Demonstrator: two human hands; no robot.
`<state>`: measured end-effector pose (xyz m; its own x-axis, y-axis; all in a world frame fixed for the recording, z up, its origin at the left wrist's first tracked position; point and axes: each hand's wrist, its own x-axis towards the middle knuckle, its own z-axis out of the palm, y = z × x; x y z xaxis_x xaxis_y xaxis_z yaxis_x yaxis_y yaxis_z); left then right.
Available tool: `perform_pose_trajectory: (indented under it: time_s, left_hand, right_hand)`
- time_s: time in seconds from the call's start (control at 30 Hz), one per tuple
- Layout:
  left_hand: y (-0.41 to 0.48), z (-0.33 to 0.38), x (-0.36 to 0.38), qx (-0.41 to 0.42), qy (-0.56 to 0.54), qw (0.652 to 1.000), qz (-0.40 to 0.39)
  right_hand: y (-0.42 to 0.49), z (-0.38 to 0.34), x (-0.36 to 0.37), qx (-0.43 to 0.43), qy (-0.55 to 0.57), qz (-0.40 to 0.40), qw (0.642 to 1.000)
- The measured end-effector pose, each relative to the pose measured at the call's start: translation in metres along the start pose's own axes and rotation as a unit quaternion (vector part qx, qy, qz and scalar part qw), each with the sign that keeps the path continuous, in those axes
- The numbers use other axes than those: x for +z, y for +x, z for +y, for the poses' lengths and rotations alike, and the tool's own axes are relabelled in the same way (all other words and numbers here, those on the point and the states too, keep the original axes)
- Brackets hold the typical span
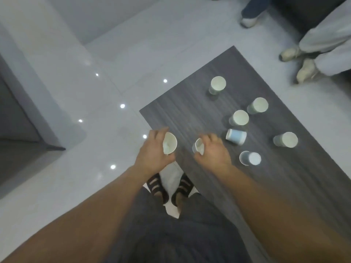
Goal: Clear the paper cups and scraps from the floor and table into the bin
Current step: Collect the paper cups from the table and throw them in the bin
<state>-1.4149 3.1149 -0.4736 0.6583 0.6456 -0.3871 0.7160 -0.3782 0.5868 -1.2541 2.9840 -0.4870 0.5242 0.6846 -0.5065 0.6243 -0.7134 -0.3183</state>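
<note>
Head view. Paper cup (169,143) gripped in left hand (152,149), second cup (199,147) gripped in right hand (214,150). Hands held apart at near corner of dark table (190,103). Upright cups (218,84) seen on table beyond. Blue cup (236,137) and pale cup (249,158) laid on sides, just right of right hand.

You are holding two paper cups, one paper cup (170,144) in your left hand (152,154) and another (199,147) in your right hand (214,153). Six more are sitting on the single dark table (190,103): five pale cups (218,85) (258,105) (239,118) (285,139) (250,158) and one light blue cup (236,136) lying on its side, making eight in all. You are wearing two black sandals (156,186) (183,188). Three pale shoes (248,20) (289,53) (306,70) of other people are showing beyond the table.
</note>
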Motion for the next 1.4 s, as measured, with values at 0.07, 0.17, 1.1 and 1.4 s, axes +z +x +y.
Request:
perform_pose_trajectory:
  time_s: [0.07, 0.17, 1.1, 1.4]
  left_hand:
    - [-0.003, 0.023, -0.011, 0.033, 0.014, 0.999, -0.009]
    - [-0.011, 0.051, -0.027, 0.098, 0.039, 0.994, -0.023]
    - [-0.435, 0.218, 0.166, 0.669, 0.243, 0.597, -0.369]
    - [-0.697, 0.201, 0.260, 0.756, 0.222, 0.428, -0.443]
  right_hand:
    - [-0.021, 0.000, -0.016, 0.013, 0.009, 0.006, 1.000]
    - [-0.056, -0.004, -0.036, 0.040, 0.029, 0.033, 0.998]
    - [-0.651, 0.000, 0.189, 0.626, 0.274, 0.407, 0.606]
    - [-0.848, -0.036, 0.310, 0.731, 0.283, 0.430, 0.448]
